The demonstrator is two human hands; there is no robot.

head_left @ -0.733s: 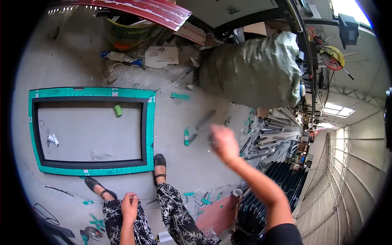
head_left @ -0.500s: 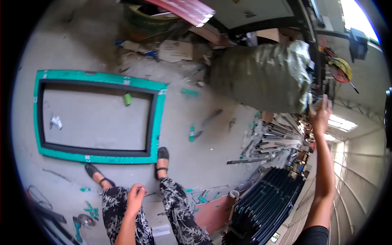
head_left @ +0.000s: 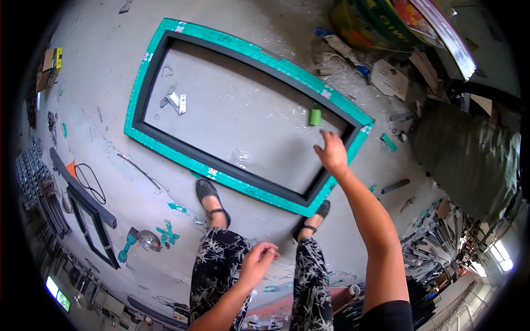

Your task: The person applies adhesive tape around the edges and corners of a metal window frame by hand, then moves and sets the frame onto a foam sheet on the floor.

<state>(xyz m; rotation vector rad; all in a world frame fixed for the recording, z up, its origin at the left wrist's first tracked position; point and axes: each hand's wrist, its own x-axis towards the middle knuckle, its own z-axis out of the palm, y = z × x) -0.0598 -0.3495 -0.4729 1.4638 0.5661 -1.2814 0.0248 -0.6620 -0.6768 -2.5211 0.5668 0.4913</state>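
Note:
A rectangular frame (head_left: 262,190), dark on its inner side and covered with green film on its face, lies on the floor before my feet. Inside its far right corner is a small green cylinder (head_left: 315,117), like a roll. My right hand (head_left: 333,154) reaches over the frame's right end, just short of the cylinder. Its thumb and fingers are apart, and nothing is in them. In front of my legs hangs my left hand (head_left: 258,265), its fingers loosely curled together with nothing visible in them. Crumpled pale scraps (head_left: 175,101) lie within the frame's left part.
At left, a teal-handled power tool with a round metal guard (head_left: 148,240) lies near green film scraps (head_left: 167,234) and a dark frame (head_left: 91,223). A large tub (head_left: 370,27) stands at far right, with a draped grey-green sheet (head_left: 466,157) and heaped metal offcuts (head_left: 441,237) nearer.
My view has swung left and down toward the frame. My right hand has come from the draped sheet at right to above the frame, near the green cylinder. The left hand stays low by my legs.

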